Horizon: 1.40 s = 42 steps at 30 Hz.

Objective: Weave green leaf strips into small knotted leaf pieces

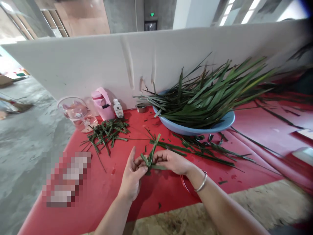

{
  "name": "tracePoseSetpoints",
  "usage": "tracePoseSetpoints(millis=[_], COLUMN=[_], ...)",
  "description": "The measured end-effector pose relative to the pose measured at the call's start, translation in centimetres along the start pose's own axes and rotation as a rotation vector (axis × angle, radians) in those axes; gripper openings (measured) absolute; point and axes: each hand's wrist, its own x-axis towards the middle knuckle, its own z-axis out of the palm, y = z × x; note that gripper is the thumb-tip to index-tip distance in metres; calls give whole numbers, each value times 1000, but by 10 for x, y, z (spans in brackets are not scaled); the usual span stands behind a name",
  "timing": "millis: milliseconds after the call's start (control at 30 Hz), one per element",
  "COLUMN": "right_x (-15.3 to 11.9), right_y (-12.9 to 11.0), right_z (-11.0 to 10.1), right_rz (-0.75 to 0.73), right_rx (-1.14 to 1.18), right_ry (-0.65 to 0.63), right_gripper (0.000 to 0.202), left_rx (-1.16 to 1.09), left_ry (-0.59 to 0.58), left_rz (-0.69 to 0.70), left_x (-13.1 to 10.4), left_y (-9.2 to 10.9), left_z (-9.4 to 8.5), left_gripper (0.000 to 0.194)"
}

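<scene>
Between my two hands, above the red tabletop, is a small knot of folded green leaf strips [149, 160] with loose ends sticking up and out. My left hand [134, 173] pinches its left side between thumb and fingers. From the right, my right hand [172, 161] grips it by a strip, fingers curled in; a silver bangle circles that wrist. Just beyond my hands lie long cut leaf strips [202, 153] on the table. To the left is a pile of small folded leaf pieces [107, 132].
A blue basin [193, 129] heaped with long green leaves [215, 98] stands at the back right. A clear pink-lidded jug [80, 116], a pink bottle [104, 104], a white bottle [118, 108] and a small jar [141, 108] line the white board [93, 62]. The red table [102, 205] ends near me.
</scene>
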Motion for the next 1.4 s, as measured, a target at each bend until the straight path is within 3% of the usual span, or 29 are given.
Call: tracePoseSetpoints(millis=[133,300,367,533,667,800,1033,1200,1300,1400], right_x=[-4,-6,-6,-7,-8,-8,-6,-3,-3,-3], right_y=[7,8,8,8,11,13,10,16,18,18], right_z=[7,20,25,28,25,22,22,24,24,24], right_rz=[-22,-119,-129,-178,-184,-175,-217,-109,-82,-117], right_rx=[-50,-42,-84,-203,-300,-340,-359,-165,-209,-285], right_ry=[100,221,236,313,311,316,321,310,322,313], right_gripper=[25,19,17,20,21,21,13,15,16,13], left_rx=[4,-79,-76,-55,-75,-66,80,-119,-166,-150], left_ry=[4,-96,-104,92,155,152,138,57,15,50], left_rz=[38,-150,-170,-102,-101,-109,18,-129,-195,-167], left_x=[-2,-5,-4,-2,-2,-2,-1,-2,-2,-2], left_y=[-3,-4,-6,-12,-13,-13,-15,-9,-7,-9], left_z=[4,11,12,9,10,10,3,4,4,3], left_gripper=[87,32,22,22,24,23,20,23,25,24])
